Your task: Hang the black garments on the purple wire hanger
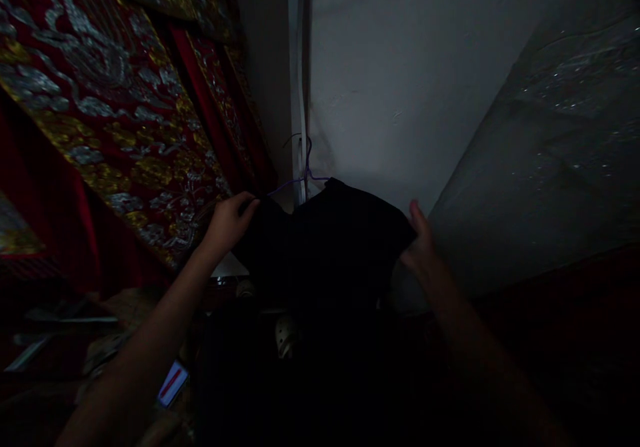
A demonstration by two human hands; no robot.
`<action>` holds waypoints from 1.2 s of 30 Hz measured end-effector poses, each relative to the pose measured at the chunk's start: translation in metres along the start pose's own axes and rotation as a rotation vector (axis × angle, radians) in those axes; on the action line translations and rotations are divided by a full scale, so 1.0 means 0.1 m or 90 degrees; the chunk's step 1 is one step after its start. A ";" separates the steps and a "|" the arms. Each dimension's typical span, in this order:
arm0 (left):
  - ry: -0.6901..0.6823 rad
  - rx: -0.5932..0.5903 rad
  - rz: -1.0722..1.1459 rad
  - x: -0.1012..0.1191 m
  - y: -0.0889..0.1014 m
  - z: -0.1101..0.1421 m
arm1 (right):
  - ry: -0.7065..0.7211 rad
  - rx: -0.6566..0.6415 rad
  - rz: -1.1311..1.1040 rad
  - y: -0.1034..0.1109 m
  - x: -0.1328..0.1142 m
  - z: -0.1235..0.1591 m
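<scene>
A black short-sleeved top (pixel 330 253) hangs from a thin purple hanger (pixel 309 167), whose hook is at a narrow upright edge by the wall. My left hand (pixel 233 223) is closed on its left shoulder, thumb and fingers pinching the cloth next to the hanger's arm. At the right sleeve's end is my right hand (pixel 421 243), slightly blurred, thumb raised and apart from the fingers. It touches the sleeve's edge, and the fingers are partly hidden behind the cloth. The lower part of the top merges into darkness.
Red cloth with gold and silver embroidery (pixel 125 100) hangs at the left. A pale wall (pixel 400 67) stands behind, with a shiny, translucent sheet (pixel 565 133) at the right. Below are a pale clog with holes (pixel 286 337) and a lit phone-like screen (pixel 173 383) among dim clutter.
</scene>
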State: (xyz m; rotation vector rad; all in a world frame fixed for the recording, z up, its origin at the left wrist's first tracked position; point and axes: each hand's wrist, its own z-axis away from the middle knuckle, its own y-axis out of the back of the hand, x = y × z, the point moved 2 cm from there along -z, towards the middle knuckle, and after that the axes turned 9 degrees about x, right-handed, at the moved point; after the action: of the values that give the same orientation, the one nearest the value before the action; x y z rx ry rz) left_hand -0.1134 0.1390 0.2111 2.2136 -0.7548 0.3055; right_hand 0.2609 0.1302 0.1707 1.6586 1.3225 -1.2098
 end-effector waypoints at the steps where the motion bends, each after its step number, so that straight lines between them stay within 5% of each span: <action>1: 0.000 0.017 -0.002 0.03 0.00 -0.01 | -0.038 -0.011 -0.030 0.01 -0.02 0.01; 4: -0.037 0.102 0.019 0.22 -0.02 -0.08 | -0.094 0.023 -0.103 0.01 -0.16 -0.02; 9: -0.093 0.234 0.112 0.63 0.09 -0.09 | -0.029 0.238 -0.175 0.04 -0.33 0.10; 13: 0.052 -0.053 0.384 0.81 0.10 0.01 | 0.049 0.341 -0.118 0.06 -0.30 0.66; 15: 0.156 -0.188 0.542 0.85 0.09 0.11 | 0.145 0.171 -0.004 -0.04 -0.37 1.01; 19: 0.330 -0.335 0.624 0.81 0.12 0.43 | 0.289 -0.494 0.129 -0.45 -0.54 1.53; 21: 0.358 -0.410 0.577 0.75 0.19 0.61 | 0.316 -0.573 0.141 -0.56 -0.54 1.53; 27: 0.258 -0.460 0.398 0.59 0.64 0.76 | 0.382 -0.114 0.179 -0.53 -0.23 0.83; 31: 0.182 -0.410 0.315 0.52 0.79 0.53 | 0.233 -0.224 0.155 -0.58 -0.01 0.52; 33: 0.142 -0.318 0.265 0.47 0.76 0.38 | 0.088 -0.247 0.118 -0.61 0.04 0.42; 36: 0.052 -0.115 0.157 0.39 0.63 0.22 | -0.054 -0.167 0.028 -0.65 -0.04 0.18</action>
State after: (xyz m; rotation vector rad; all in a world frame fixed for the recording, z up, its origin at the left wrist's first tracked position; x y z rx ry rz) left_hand -0.1206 0.0728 0.2507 1.9285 -0.9731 0.4296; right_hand 0.1931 0.1283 0.1711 1.4281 1.3225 -1.0216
